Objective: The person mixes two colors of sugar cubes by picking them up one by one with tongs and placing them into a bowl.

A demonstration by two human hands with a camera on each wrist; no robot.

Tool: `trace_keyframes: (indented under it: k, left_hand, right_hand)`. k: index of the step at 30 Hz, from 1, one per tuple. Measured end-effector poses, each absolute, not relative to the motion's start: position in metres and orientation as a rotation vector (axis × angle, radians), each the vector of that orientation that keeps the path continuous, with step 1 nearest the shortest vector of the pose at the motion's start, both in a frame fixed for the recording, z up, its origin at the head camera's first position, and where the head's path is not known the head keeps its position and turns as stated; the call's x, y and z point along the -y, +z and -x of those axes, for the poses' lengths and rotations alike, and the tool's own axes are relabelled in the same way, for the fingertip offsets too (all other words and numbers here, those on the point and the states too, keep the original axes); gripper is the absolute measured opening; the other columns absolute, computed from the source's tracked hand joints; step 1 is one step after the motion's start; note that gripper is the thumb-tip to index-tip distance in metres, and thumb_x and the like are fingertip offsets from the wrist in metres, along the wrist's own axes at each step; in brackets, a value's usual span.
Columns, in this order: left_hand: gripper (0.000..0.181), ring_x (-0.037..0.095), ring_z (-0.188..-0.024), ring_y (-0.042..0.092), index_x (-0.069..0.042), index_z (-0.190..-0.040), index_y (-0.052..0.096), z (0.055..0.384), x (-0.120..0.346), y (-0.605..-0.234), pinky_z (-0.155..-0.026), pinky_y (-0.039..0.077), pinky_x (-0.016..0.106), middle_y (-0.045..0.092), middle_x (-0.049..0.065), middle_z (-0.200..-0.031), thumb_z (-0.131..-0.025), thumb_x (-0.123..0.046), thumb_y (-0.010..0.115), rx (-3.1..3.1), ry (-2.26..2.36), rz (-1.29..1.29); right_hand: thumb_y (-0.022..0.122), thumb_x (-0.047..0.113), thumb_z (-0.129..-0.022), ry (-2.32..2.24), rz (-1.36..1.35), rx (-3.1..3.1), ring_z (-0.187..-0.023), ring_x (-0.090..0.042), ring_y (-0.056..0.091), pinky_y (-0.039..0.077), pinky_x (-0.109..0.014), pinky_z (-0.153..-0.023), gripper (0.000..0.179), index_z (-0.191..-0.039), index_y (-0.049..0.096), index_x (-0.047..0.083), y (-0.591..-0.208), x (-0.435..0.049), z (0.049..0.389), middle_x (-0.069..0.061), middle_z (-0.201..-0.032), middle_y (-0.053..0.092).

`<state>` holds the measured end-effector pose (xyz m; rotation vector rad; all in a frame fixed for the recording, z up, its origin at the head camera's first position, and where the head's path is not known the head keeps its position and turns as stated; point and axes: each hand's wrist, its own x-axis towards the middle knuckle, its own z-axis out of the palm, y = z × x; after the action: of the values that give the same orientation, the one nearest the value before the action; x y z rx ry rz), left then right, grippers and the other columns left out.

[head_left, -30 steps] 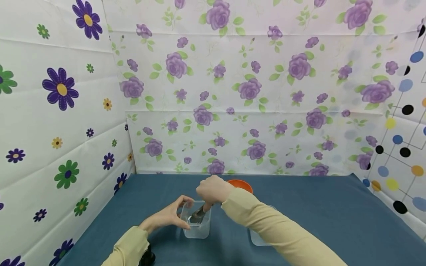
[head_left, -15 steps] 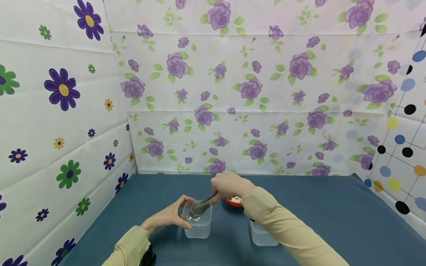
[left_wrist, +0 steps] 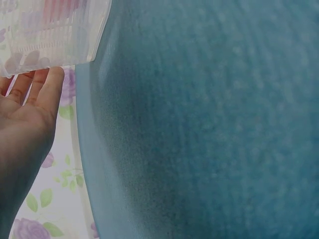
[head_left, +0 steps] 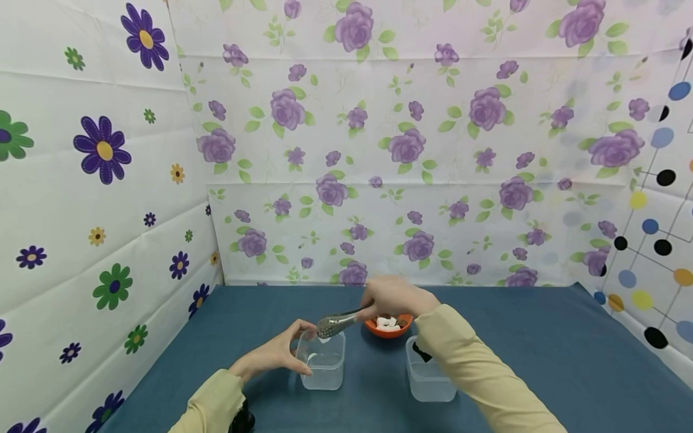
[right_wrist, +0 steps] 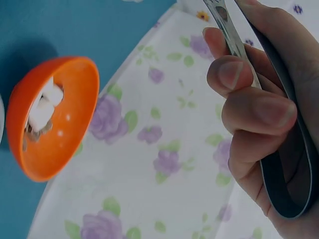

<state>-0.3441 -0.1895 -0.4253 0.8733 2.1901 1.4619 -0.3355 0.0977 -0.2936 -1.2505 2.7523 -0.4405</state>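
My left hand [head_left: 278, 352] holds the left side of a clear plastic container [head_left: 327, 377], thumb in front and fingers behind; in the left wrist view its fingertips lie against the container's wall [left_wrist: 55, 45]. My right hand [head_left: 395, 296] grips metal tongs [head_left: 338, 323] with perforated ends, which are over the container's back rim. In the right wrist view the fingers curl round the tongs' bent band [right_wrist: 271, 174]. Something small and white shows just under the tongs' tip, too small to identify. Behind and to the right is an orange bowl [head_left: 388, 332] with white chunks [right_wrist: 42, 112] and brown bits.
A second clear plastic container [head_left: 431, 388] stands to the right, partly under my right forearm, with a black item [head_left: 422, 352] at its back. Another black object [head_left: 242, 419] lies by my left sleeve. Flowered sheets [head_left: 325, 150] stand behind the blue tabletop [head_left: 514, 349].
My right hand has lifted the tongs up out of the left container and moved right, uncovering the orange bowl and second container. My left hand stays on its container.
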Motion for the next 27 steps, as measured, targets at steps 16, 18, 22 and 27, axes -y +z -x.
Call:
trace_keyframes:
  k: [16,18,22,27]
  left_hand:
    - [0.068,0.031,-0.121,0.031,-0.001,-0.131,0.031,0.346,0.19,-0.428,-0.087,0.034,0.052,0.03,0.023,-0.131,-0.078,-0.011,0.071,-2.157,1.485,-0.892]
    - [0.068,0.032,-0.121,0.031,0.0,-0.131,0.03,0.346,0.19,-0.428,-0.087,0.035,0.052,0.03,0.024,-0.131,-0.078,-0.011,0.071,-2.147,1.488,-0.901]
    - [0.068,0.036,-0.121,0.029,0.0,-0.132,0.029,0.346,0.19,-0.428,-0.086,0.035,0.052,0.03,0.024,-0.13,-0.079,-0.011,0.071,-2.133,1.491,-0.907]
    - [0.068,0.036,-0.121,0.029,0.0,-0.132,0.03,0.347,0.191,-0.429,-0.085,0.036,0.051,0.03,0.024,-0.13,-0.079,-0.011,0.071,-2.128,1.496,-0.904]
  right_hand:
    - [0.063,0.029,-0.086,-0.585,1.112,-2.816,-0.033,-0.007,0.03,0.028,-0.022,-0.038,0.037,-0.051,0.06,0.019,-0.294,-0.167,0.357,0.009,-0.039,0.033]
    - [0.063,0.03,-0.086,-0.584,1.072,-2.83,-0.033,-0.007,0.03,0.029,-0.022,-0.038,0.037,-0.051,0.061,0.018,-0.297,-0.174,0.36,0.009,-0.038,0.033]
    - [0.064,0.031,-0.085,-0.558,1.001,-2.863,-0.033,-0.007,0.031,0.028,-0.022,-0.038,0.036,-0.051,0.062,0.019,-0.301,-0.184,0.364,0.008,-0.038,0.034]
    - [0.065,0.031,-0.084,-0.498,0.957,-2.919,-0.032,-0.007,0.032,0.026,-0.022,-0.038,0.04,-0.047,0.058,0.018,-0.303,-0.192,0.365,0.009,-0.037,0.033]
